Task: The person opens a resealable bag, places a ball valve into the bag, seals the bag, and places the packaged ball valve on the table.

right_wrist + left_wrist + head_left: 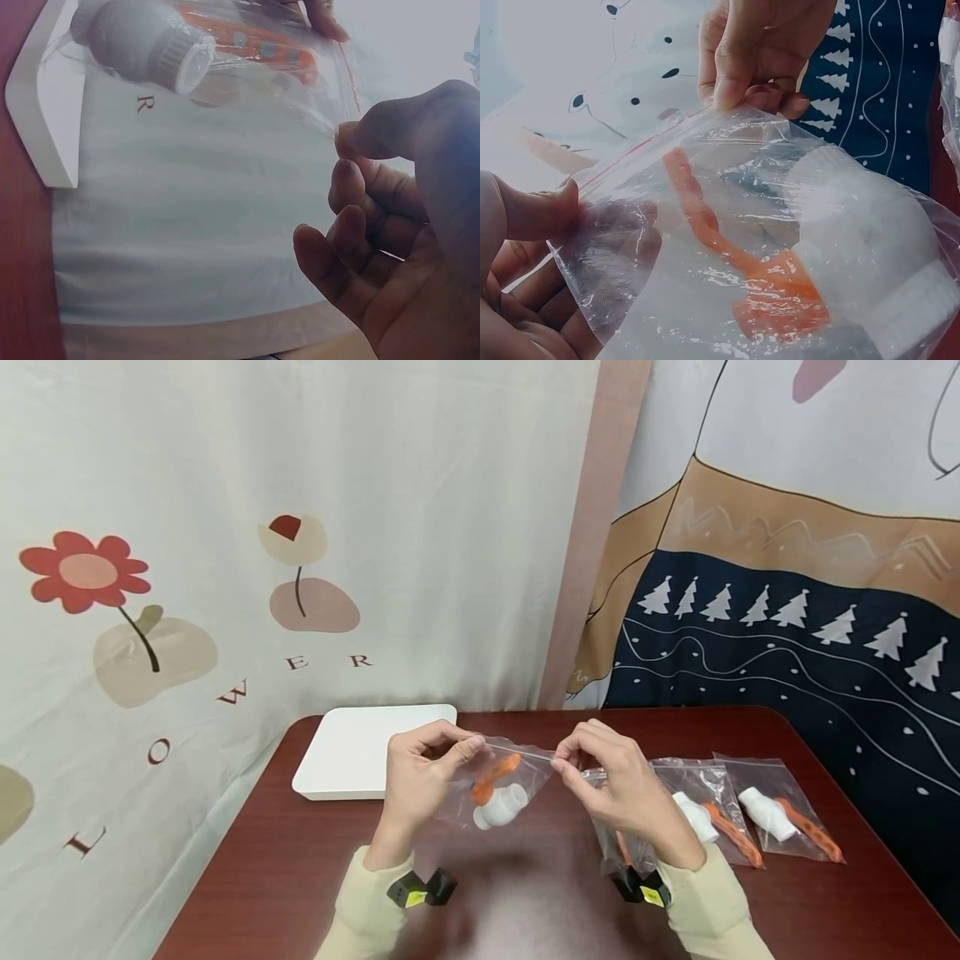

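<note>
A clear zip bag (459, 806) hangs above the table, stretched between both hands by its top edge. Inside it lie a white plastic valve body (501, 806) with ribbed ends and an orange handle (495, 777). My left hand (423, 768) pinches the bag's left top corner between thumb and finger. At the opposite top corner, my right hand (618, 777) pinches the seal strip. A red line (634, 154) runs along the seal in the left wrist view. The right hand's other fingers (330, 259) are loosely bent, off the bag.
A white tray (352, 752) sits at the table's back left. On the right lie several clear bags, each with white and orange parts; one bag (780, 818) is outermost, and another (705, 818) is partly behind the right hand. A printed curtain (450, 568) stands behind the dark red table (300, 877).
</note>
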A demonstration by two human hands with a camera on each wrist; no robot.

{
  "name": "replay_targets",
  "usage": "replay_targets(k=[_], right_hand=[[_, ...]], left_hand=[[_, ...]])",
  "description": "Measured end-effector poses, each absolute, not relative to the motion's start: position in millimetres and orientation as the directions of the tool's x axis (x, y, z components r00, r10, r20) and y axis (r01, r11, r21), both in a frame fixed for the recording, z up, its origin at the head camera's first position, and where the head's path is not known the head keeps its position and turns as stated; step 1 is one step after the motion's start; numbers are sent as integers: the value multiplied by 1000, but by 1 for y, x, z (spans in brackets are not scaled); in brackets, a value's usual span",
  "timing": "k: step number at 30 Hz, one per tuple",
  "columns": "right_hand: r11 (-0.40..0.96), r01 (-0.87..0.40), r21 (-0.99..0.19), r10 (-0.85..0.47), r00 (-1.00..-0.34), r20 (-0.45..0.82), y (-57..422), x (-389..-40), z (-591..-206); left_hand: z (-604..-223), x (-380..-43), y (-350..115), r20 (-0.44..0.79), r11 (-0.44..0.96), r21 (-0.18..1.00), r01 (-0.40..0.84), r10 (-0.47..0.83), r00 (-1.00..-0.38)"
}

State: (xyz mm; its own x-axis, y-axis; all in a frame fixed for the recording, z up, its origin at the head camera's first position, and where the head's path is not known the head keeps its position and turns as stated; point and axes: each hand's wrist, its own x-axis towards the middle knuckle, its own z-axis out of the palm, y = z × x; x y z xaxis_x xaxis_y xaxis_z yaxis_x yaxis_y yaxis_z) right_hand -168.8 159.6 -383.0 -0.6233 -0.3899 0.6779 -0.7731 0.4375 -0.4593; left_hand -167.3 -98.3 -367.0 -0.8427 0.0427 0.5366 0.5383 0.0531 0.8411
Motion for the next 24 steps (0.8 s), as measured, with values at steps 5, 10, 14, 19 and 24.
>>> replay_targets(k=[5, 10, 14, 19, 24], right_hand=[[410, -753, -515, -373, -654, 658, 162, -170, -381], [351, -724, -593, -337, -689, 642, 159, -169, -380], [288, -711, -642, -302, -703, 644, 154, -169, -381], [248, -592, -767, -265, -803, 534, 149, -167, -384], [153, -388, -909, -248, -905, 345, 149, -167, -384]], left_hand=[[-365, -168, -98, 515, 36, 855, 518, 73, -854], [-366, -169, -99, 492, 28, 868, 497, 92, -866], [-369, -173, -100, 457, 4, 888, 460, 120, -881], [-376, -178, -96, 409, -10, 911, 411, 137, -902], [-383, -182, -89, 394, 13, 917, 399, 141, -908]])
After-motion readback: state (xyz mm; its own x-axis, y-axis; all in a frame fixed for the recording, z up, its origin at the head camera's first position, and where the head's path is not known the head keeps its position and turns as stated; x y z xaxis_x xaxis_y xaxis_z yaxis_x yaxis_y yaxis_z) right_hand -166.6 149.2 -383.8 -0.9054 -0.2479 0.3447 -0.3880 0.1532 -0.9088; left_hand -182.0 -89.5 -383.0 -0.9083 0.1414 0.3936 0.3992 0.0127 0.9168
